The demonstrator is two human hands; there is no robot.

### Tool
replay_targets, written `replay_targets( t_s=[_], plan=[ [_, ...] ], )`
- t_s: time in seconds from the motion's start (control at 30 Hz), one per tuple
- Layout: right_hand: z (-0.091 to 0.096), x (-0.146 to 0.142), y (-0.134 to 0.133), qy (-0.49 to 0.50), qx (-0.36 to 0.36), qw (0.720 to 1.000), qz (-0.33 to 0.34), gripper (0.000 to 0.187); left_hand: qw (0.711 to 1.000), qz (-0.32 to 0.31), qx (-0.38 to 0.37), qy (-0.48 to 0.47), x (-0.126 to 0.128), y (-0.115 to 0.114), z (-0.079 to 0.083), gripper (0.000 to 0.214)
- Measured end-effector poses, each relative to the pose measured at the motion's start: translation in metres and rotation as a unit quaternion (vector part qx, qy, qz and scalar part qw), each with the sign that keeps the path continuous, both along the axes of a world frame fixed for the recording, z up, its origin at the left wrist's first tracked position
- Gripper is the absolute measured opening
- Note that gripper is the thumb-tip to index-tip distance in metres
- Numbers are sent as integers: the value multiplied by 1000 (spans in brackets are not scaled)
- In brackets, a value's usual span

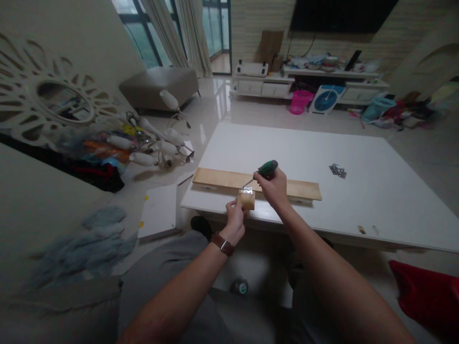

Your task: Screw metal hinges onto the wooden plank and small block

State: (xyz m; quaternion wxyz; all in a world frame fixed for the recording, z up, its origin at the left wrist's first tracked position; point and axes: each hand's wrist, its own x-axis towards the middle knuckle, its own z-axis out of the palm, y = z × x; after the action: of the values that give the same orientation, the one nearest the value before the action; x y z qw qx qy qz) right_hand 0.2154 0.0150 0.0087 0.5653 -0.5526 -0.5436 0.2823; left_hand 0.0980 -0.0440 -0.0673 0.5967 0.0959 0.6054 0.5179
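Note:
A long wooden board (222,178) lies across the near part of the white table (322,200). My right hand (274,187) is closed around a green-handled screwdriver (267,168), whose tip points down-left onto a small metal hinge (246,190). The hinge sits on a small wooden block (247,200) at the board's near edge. My left hand (234,220), with a brown watch strap at the wrist, pinches that block from the near side.
A small heap of dark metal screws (337,170) lies on the table to the right. On the floor at left lie a chandelier (158,143), a white panel (158,212) and clutter. A red cushion (426,291) is at lower right.

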Motion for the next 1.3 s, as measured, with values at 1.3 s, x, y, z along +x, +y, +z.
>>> replay_targets(
  t_s=[1.3],
  plan=[
    [0, -2, 0, -77, 16, 997, 12, 19, 997, -9, 21, -79, -4, -8, 8, 17]
  ],
)
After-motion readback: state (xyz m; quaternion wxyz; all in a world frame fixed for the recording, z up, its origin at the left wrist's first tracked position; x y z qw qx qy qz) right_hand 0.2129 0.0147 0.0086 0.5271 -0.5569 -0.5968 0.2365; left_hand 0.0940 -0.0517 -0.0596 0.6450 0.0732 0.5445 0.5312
